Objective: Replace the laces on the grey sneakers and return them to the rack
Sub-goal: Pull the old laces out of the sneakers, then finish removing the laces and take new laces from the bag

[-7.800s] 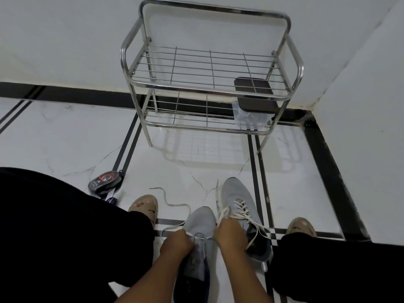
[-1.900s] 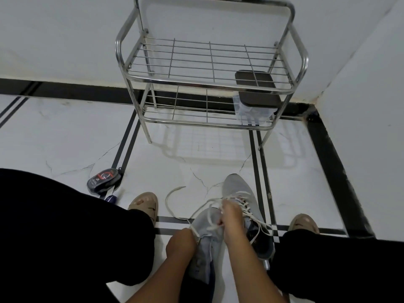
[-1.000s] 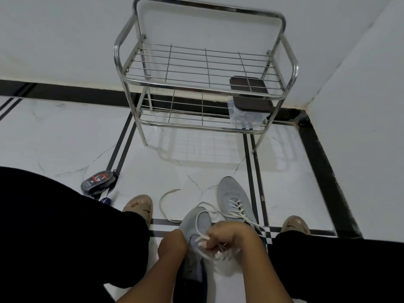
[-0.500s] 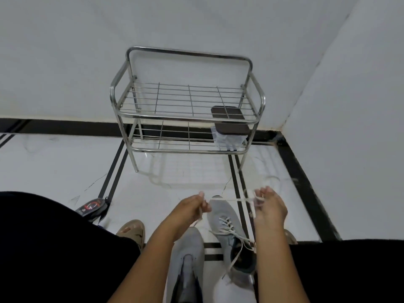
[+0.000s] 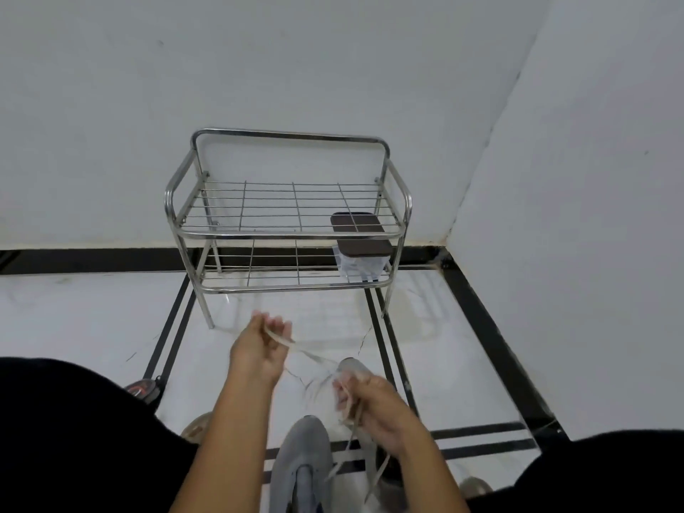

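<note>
White walls meet in a corner at the right, and the floor [image 5: 92, 327] below is pale marble tile with black border stripes. Against the back wall stands a metal rack [image 5: 285, 231] with two wire shelves; on the right end of the lower shelf sits a clear container with a dark brown lid [image 5: 364, 248].

The person sits on the floor, dark trouser legs at both lower corners. The left hand [image 5: 259, 349] is raised in front of the rack, its fingers curled and pinching a white lace [image 5: 296, 346]. The lace runs slack down to the right hand [image 5: 374, 409], which is lower and grips it in a closed fist, with loose ends hanging below. The lace is blurred between both hands.

One grey sneaker [image 5: 303, 464] lies between the forearms, toe pointing to the rack. The second grey sneaker [image 5: 351, 366] is mostly hidden behind the right hand, only its toe shows. Both are on the floor, well apart from the rack.

A small black and red object [image 5: 142, 388] lies at the left, near the knee
</note>
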